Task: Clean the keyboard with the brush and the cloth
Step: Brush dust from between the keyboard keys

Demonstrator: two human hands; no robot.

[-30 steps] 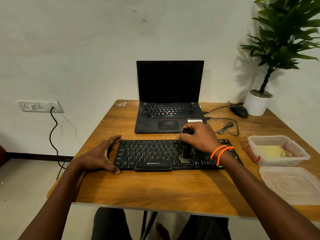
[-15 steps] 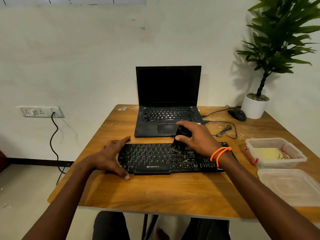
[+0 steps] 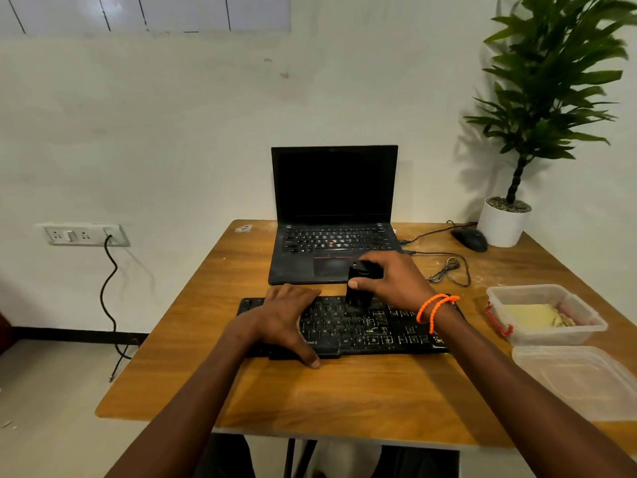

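Observation:
A black keyboard (image 3: 365, 331) lies across the middle of the wooden table (image 3: 344, 395). My right hand (image 3: 396, 281), with orange bands on the wrist, grips a black brush (image 3: 360, 288) whose lower end touches the keyboard's top rows near the centre. My left hand (image 3: 286, 319) lies flat over the keyboard's left part, fingers spread and thumb at the front edge. A yellow cloth (image 3: 532, 315) sits folded in a clear plastic box (image 3: 551, 334) at the right.
An open black laptop (image 3: 332, 215) stands just behind the keyboard. A mouse (image 3: 470, 239), loose cables (image 3: 448, 270) and a white plant pot (image 3: 503, 222) fill the far right corner. The box's clear lid (image 3: 579, 381) lies at the near right.
My right hand has carried the brush from the keyboard's lower rows up to its top rows. My left hand has slid from the keyboard's left end onto its keys. The camera tilted upward.

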